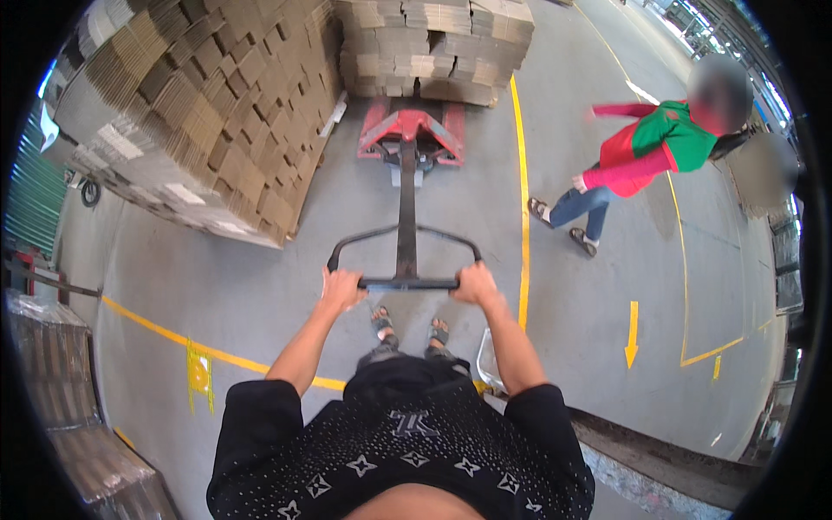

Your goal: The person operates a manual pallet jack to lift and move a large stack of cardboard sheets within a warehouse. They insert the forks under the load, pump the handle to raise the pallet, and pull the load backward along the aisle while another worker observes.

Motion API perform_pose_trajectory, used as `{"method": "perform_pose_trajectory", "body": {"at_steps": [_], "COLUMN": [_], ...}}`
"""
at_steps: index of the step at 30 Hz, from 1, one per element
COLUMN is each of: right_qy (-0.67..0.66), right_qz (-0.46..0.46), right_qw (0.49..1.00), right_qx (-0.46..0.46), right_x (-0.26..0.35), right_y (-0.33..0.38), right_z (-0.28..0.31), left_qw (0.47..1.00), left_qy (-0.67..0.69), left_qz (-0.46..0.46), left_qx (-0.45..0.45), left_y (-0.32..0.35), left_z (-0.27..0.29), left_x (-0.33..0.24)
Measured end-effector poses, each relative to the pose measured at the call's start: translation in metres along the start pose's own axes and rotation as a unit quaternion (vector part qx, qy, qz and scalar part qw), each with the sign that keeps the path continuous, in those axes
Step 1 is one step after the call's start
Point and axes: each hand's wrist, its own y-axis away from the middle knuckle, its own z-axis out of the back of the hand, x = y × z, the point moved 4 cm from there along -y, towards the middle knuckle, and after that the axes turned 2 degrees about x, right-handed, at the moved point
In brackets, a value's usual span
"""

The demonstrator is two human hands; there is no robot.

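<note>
My left hand (345, 289) is wrapped round the left end of the black handle (407, 283) of a pallet jack. At its right end, my right hand (475, 284) grips the same bar. A long dark shaft (406, 204) runs from the handle to the red body of the pallet jack (411, 130). Beyond that body stands a stack of flattened cardboard boxes (433, 43), directly in front of the jack. The forks are mostly hidden by the load.
A tall stack of folded cardboard (217, 113) rises at the left. To the right, a person (641, 156) in red and green walks beyond a yellow floor line (522, 199). Wrapped brown bundles (69, 390) stand at the lower left. A metal beam (667, 459) lies at the lower right.
</note>
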Motion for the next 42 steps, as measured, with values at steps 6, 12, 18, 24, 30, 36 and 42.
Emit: {"method": "perform_pose_trajectory", "body": {"at_steps": [6,12,18,24,30,36,42], "right_qy": [0.005,0.011,-0.03,-0.15,-0.041,-0.087,-0.062], "right_qz": [0.033,0.088,0.149,0.142,0.139,0.091,0.086], "right_qw": [0.999,0.996,0.988,0.978,0.966,0.977,0.99], "right_qx": [-0.033,0.019,-0.01,0.022,0.213,-0.175,0.089], "right_x": [-0.036,-0.048,-0.048,-0.05,-0.01,-0.024,0.032], "right_y": [0.005,0.041,0.045,0.063,0.124,0.117,0.164], "right_z": [-0.002,0.009,0.106,0.102,-0.001,0.039,-0.107], "left_qw": [0.999,0.996,0.994,0.993,0.972,0.977,0.985], "left_qy": [-0.008,-0.032,-0.039,0.081,0.004,0.211,0.085], "left_qz": [0.04,-0.014,-0.088,-0.076,-0.065,-0.011,-0.04], "left_qx": [-0.028,0.087,0.045,0.029,0.226,-0.014,0.148], "left_y": [0.001,0.026,0.017,0.037,0.104,0.083,0.151], "left_z": [-0.008,-0.007,0.082,0.073,-0.025,0.023,-0.123], "left_x": [-0.04,-0.073,-0.079,-0.077,-0.103,-0.074,-0.079]}}
